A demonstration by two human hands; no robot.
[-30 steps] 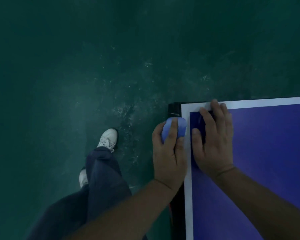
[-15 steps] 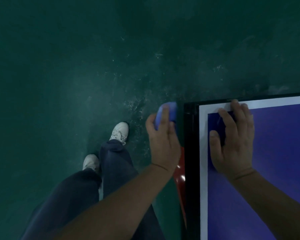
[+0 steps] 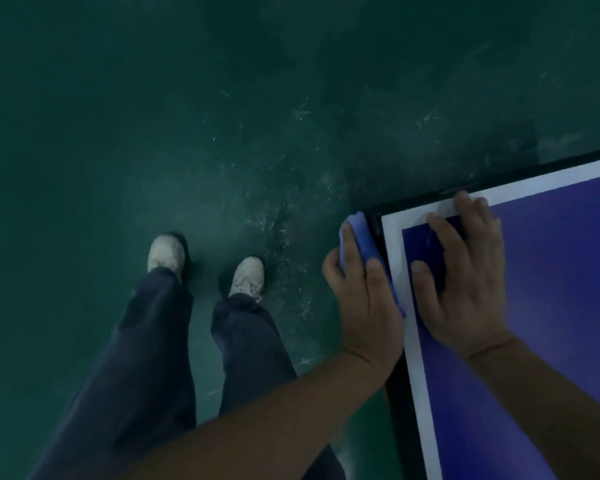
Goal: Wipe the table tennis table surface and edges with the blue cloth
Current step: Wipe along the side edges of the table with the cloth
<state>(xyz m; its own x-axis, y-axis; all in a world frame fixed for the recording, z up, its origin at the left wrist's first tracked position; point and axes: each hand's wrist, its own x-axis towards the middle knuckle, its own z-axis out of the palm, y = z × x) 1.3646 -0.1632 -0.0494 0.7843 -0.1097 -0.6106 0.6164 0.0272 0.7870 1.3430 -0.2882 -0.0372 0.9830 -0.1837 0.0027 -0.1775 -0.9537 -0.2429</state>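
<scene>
The left hand (image 3: 364, 299) is gripping the blue cloth (image 3: 362, 237) against the bench (image 3: 551, 306) corner's left edge; the right hand (image 3: 465, 271) is resting flat, fingers relaxed, on top.

Person is wearing loose dark navy trousers (image 3: 146, 358) and pale, off-white lace-up sneakers (image 3: 246, 277), toes pointing to twelve o'clock; both forearms (image 3: 257, 434) are showing bare, sleeveless.

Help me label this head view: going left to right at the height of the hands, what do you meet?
Left shoe → right shoe → left hand gripping the blue cloth against the table's side edge → white border line → right hand flat on the blue table top.
</scene>
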